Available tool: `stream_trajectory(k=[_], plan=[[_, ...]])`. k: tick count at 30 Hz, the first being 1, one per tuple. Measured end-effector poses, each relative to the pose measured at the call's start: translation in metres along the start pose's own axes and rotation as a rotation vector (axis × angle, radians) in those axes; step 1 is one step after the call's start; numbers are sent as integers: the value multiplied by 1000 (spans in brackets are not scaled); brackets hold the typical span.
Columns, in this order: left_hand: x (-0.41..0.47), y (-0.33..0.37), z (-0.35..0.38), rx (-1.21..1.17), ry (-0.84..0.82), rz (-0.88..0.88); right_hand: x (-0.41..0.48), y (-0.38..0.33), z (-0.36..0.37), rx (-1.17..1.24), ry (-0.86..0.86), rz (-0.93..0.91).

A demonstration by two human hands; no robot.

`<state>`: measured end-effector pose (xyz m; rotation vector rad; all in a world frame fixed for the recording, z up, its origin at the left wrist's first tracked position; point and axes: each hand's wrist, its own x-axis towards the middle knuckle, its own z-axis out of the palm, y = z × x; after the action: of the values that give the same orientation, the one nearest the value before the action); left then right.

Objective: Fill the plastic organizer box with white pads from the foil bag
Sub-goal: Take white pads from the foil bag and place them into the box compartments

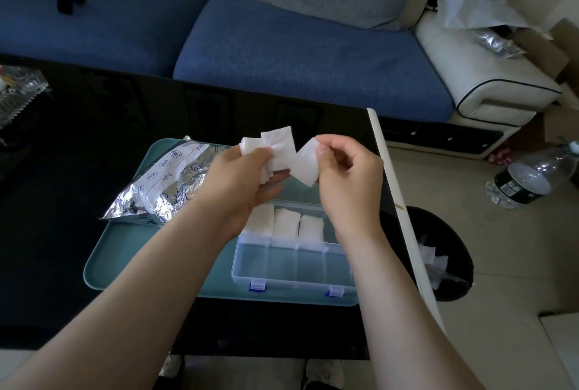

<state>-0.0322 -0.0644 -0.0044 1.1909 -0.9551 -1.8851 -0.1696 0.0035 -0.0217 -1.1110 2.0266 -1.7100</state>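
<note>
The left hand (241, 176) hides the lower half of the stack of white pads (279, 151) it grips, and both wrists cover parts of the far row of the plastic organizer box (282, 266). The right hand (347, 176) pinches one pad (305, 169), tilted corner-down and touching that stack. Below both grips the box lies lengthwise left to right. The foil bag (169, 183) lies to their left.

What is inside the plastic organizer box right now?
In the organizer box, white pads fill three far compartments; the near row shows none. The right hand and wrist cover the far-right corner.
</note>
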Motion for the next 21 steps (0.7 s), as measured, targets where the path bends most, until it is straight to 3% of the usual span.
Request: stream_trajectory(k=[6, 13, 21], plan=[[-5, -3, -5, 288, -118, 121, -1, -6, -4, -19, -145, -88], [-13, 3, 1, 137, -276, -27, -1, -1, -2, -97, -117, -162], [-13, 2, -1, 235, -337, 3, -2, 2, 1, -189, -100, -166]])
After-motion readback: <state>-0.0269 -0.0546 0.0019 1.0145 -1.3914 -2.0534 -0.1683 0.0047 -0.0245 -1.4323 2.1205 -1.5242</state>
